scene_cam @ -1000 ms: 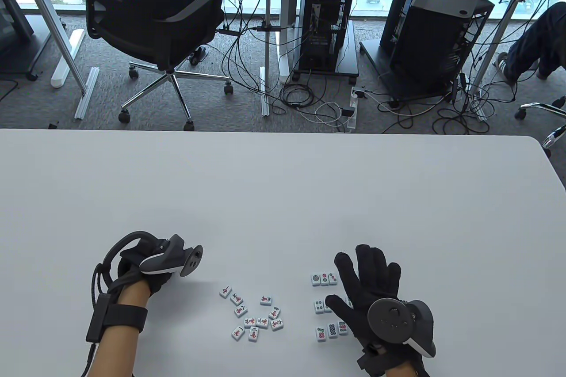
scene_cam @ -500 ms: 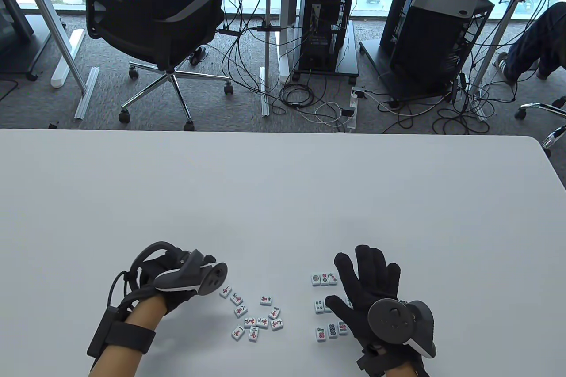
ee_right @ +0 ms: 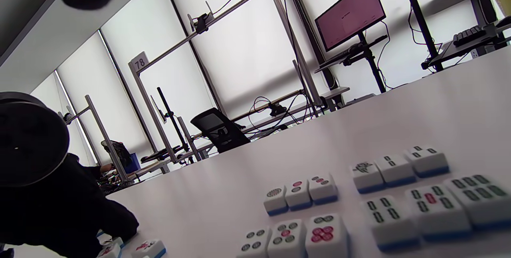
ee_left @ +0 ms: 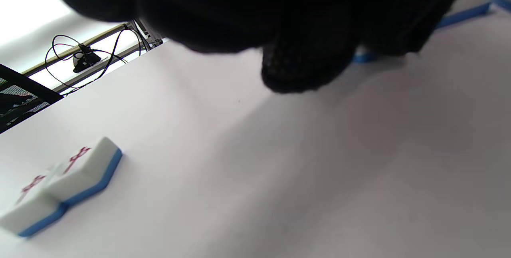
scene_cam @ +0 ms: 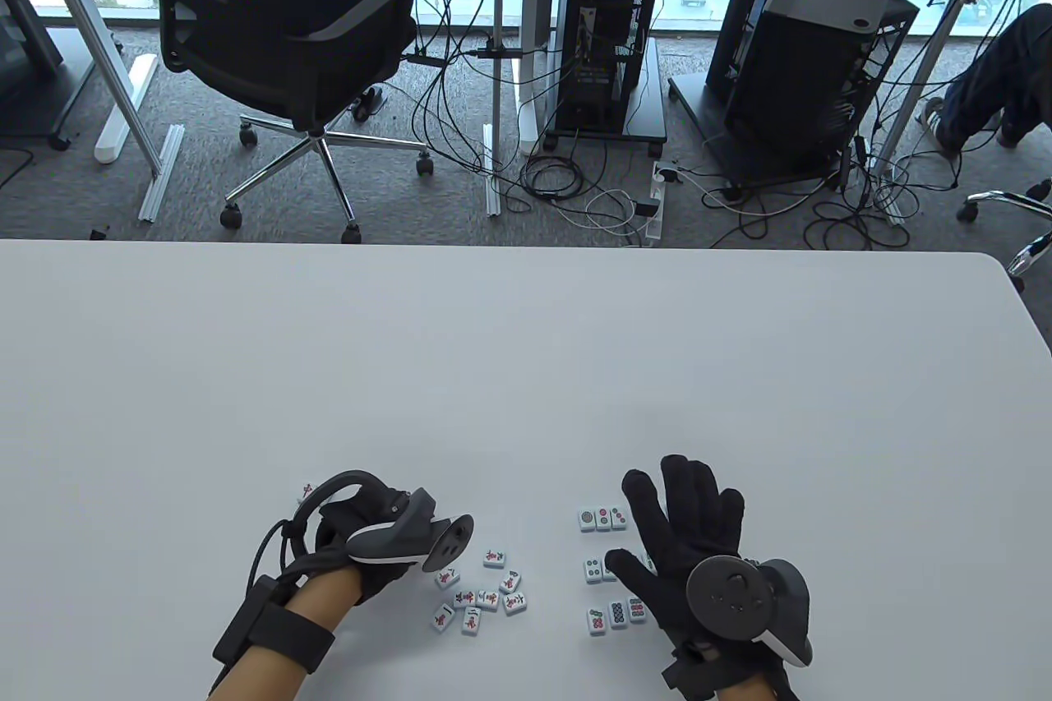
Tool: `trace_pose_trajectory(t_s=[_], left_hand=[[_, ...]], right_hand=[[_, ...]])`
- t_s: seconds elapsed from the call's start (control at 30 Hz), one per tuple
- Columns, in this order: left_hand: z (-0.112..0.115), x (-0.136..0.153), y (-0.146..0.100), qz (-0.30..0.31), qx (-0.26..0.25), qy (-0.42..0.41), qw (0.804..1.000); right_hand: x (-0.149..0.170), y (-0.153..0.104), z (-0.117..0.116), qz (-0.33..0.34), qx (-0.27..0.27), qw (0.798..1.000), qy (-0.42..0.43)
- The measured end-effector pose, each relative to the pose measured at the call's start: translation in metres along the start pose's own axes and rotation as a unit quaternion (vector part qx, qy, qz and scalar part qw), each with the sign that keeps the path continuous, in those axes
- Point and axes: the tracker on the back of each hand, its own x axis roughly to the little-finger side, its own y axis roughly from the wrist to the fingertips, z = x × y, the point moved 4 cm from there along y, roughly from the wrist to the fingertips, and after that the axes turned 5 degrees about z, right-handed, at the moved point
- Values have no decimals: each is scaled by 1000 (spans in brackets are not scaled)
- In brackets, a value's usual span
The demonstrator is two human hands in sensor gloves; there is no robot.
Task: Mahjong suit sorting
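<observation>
The mahjong tiles [scene_cam: 481, 590] with red marks lie loose on the white table [scene_cam: 526, 372] near the left hand [scene_cam: 362, 549], and the dot tiles [scene_cam: 612, 611] sit in neat rows by the right hand [scene_cam: 690, 537]. The left hand hangs low over the red tiles, but its fingers are hidden, so nobody can tell if it holds one; the right hand lies flat with fingers spread and holds nothing. Each tile looks like a small, hard, smooth block, white on top and blue below, likely light and a bit slippery, so it is best pinched by its two short sides.
</observation>
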Motion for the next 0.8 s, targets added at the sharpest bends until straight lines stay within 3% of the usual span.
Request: trace_pose_trajectory(t_s=[0.2, 0.3, 0.43, 0.57, 0.8], left_hand=[[0, 17, -9, -49, -9, 17, 999], [-5, 24, -10, -82, -21, -19, 996], [-3, 22, -4, -103, 6, -84, 991], [2, 18, 3, -106, 32, -54, 992], [12, 28, 8, -127, 55, -83, 987]], right_hand=[[0, 0, 0, 1, -1, 1000, 0], [0, 0, -1, 1, -2, 1000, -1], [-1, 0, -1, 2, -4, 1000, -4], [-1, 0, -1, 2, -2, 1000, -4], [-1, 0, -2, 2, -5, 1000, -3]])
